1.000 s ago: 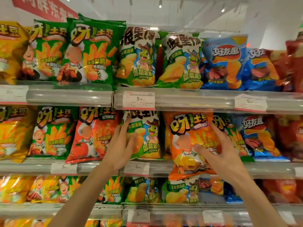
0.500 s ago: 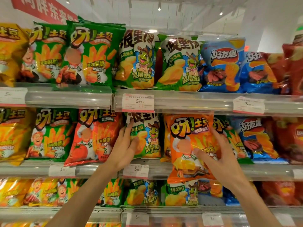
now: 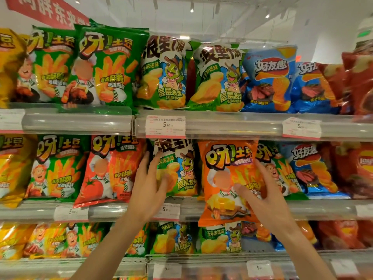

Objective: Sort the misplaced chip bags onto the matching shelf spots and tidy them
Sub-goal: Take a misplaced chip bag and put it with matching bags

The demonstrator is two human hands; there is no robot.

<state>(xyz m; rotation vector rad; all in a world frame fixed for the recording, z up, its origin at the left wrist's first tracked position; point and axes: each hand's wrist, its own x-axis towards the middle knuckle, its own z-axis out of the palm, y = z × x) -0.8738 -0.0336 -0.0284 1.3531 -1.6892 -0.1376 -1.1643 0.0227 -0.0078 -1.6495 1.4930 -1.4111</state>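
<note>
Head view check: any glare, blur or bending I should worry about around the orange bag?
Head view: the orange bag reads sharp; glare streaks the clear shelf rail; bags at the far right edge smear; the wide lens bows the shelves; the price tag print is too small to read.

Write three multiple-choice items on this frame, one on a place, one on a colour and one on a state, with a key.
1. Where does the bag under the left hand stand?
A. top shelf
B. middle shelf, left of the orange bag
C. bottom shelf

2. What colour is the bag that the right hand holds?
A. blue
B. yellow
C. orange

3. How does the orange bag sit?
A. hanging over the shelf edge
B. pushed fully back
C. lying flat

Key: 1 B, the green cartoon bag stands on the middle shelf beside the orange one. 2 C, its front is orange. 3 A, its bottom covers the shelf rail.
</note>
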